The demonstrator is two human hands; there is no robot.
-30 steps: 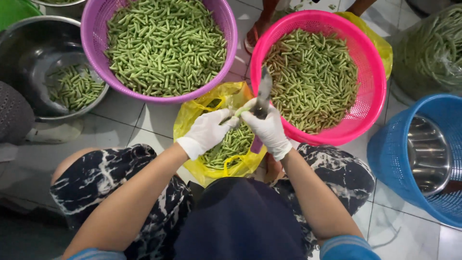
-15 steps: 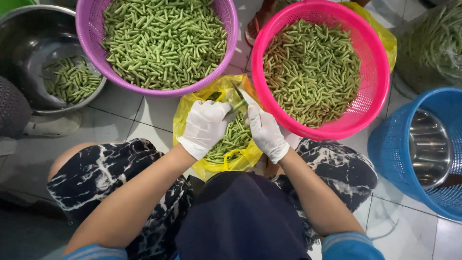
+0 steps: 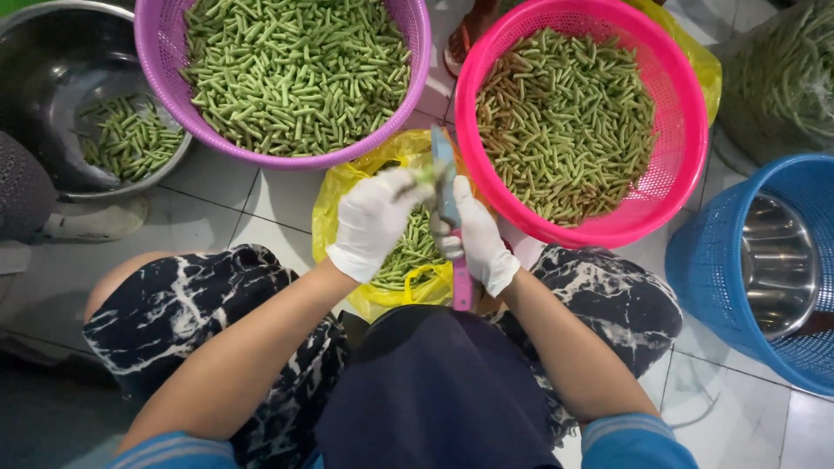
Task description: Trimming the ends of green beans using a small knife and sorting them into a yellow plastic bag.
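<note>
Two big baskets of cut beans, a purple basket point(image 3: 156, 52) and a pink basket point(image 3: 686, 156), flanked her. Over the yellow bag point(image 3: 334, 204), her gloved right hand point(image 3: 476, 236) gripped a knife point(image 3: 446, 187); the left hand point(image 3: 375, 219) pinched a green bean point(image 3: 423, 177) against its blade.

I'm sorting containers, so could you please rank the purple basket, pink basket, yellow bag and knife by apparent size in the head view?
1-2. Purple basket and pink basket: alike, both cropped.
3. Yellow bag.
4. Knife, in the right hand.
</note>
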